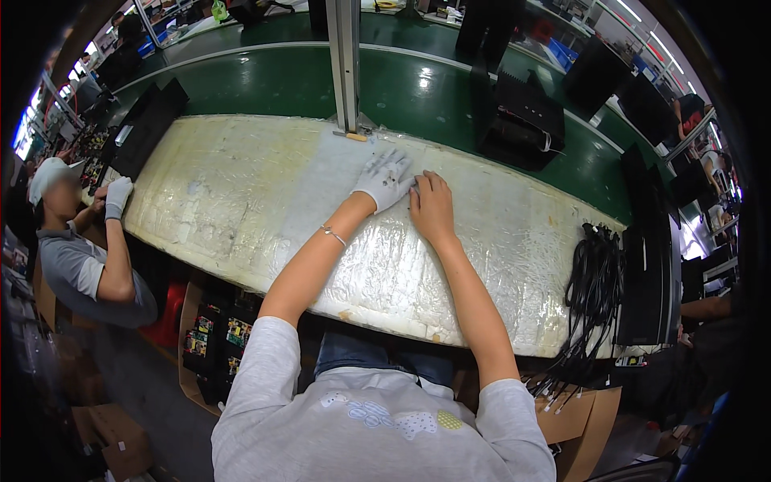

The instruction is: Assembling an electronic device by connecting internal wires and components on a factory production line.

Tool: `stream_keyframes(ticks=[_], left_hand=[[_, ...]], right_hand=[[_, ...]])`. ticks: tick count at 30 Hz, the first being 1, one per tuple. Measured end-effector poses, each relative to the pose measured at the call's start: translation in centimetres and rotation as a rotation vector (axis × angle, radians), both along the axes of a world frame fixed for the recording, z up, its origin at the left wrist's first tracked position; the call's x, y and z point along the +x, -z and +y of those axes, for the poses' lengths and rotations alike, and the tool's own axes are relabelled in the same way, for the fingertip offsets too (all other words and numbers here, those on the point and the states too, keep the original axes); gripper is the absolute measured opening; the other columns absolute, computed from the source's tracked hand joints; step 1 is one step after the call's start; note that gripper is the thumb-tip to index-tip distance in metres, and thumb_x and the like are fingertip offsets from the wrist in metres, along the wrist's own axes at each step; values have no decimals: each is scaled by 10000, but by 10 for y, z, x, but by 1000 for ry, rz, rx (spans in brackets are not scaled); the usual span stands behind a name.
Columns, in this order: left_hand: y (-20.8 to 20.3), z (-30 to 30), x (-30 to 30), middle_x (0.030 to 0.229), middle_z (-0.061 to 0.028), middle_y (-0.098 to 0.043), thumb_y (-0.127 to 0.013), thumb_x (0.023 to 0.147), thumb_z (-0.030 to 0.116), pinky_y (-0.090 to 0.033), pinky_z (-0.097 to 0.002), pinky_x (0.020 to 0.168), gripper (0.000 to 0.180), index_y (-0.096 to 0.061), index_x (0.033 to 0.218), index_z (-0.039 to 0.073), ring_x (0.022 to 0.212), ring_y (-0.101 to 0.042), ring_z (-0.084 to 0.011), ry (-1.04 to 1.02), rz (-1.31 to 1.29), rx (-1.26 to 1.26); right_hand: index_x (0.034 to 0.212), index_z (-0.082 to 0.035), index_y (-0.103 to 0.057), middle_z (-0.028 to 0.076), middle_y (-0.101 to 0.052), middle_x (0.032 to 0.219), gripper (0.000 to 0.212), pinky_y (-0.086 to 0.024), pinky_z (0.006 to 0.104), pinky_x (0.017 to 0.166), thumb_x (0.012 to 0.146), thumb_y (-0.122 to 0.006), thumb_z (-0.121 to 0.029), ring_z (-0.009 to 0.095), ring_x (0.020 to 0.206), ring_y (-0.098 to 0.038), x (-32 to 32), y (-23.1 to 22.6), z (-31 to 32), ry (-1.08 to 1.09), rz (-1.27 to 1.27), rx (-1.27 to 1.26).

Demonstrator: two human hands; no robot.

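Note:
My left hand [385,181], in a white glove with dark smudges, lies over the film-covered worktop [265,189] with its fingers stretched out. Close beside it is my bare right hand [432,207], fingers bent and thumb drawn in near the glove's fingertips. A small dark spot shows between the two hands; whatever the right fingers hold, if anything, is too small to name. Beyond the hands, a short tool with a yellowish handle [351,136] lies at the foot of a metal post [344,64].
A bundle of black cables [594,281] hangs over the worktop's right end, next to stacked black panels [649,281]. Behind runs a green conveyor [265,84] carrying a black finned housing [522,120]. A co-worker [88,249] sits at left, near a carton of circuit boards [193,345].

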State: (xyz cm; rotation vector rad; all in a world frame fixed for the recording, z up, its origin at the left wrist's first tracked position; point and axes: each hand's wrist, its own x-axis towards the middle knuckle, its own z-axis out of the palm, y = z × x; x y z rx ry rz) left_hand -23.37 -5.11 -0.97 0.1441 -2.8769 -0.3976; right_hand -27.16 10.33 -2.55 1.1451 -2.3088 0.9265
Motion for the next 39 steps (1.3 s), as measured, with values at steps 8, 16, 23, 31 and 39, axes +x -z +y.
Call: stream_keyframes(ticks=[8, 16, 23, 31, 39], left_hand=[[7, -2, -2, 1479, -77, -401, -463, 951, 411, -200, -404, 1170, 497, -485, 1375, 154, 1407, -298, -247, -6, 29, 10], [3, -5, 1, 1505, -75, -369, -407, 961, 425, -198, -419, 1164, 514, -485, 1379, 135, 1422, -273, -250, -15, -8, 31], [8, -7, -5, 1523, -70, -338, -416, 954, 412, -202, -424, 1162, 523, -456, 1399, 141, 1419, -274, -276, 12, -21, 21], [28, -12, -16, 1440, -165, -445, -474, 966, 334, -232, -376, 1161, 483, -510, 1351, 45, 1368, -361, -311, 56, -6, 117], [43, -35, -18, 1433, -159, -443, -473, 950, 262, -261, -409, 1133, 442, -515, 1327, 36, 1343, -381, -322, 148, 54, -80]], right_hand=[[1074, 17, -580, 238, -560, 1194, 259, -389, 476, 994, 843, -595, -99, 409, 1161, -496, 0, -1, 0, -7, -18, -10], [1074, 10, -584, 232, -561, 1194, 256, -391, 473, 989, 844, -596, -103, 405, 1157, -497, 2, 0, -3, -15, -17, -27], [1061, 7, -594, 236, -566, 1187, 256, -397, 476, 978, 829, -605, -100, 405, 1138, -508, 1, -4, -3, -2, -20, -43], [805, -1, -609, 208, -596, 877, 110, -432, 495, 830, 715, -607, -64, 389, 917, -551, -14, 22, -11, 54, 71, -129], [961, 16, -598, 200, -560, 1114, 240, -380, 440, 970, 752, -631, -98, 369, 1112, -491, 4, 9, -9, 38, -76, -166]])
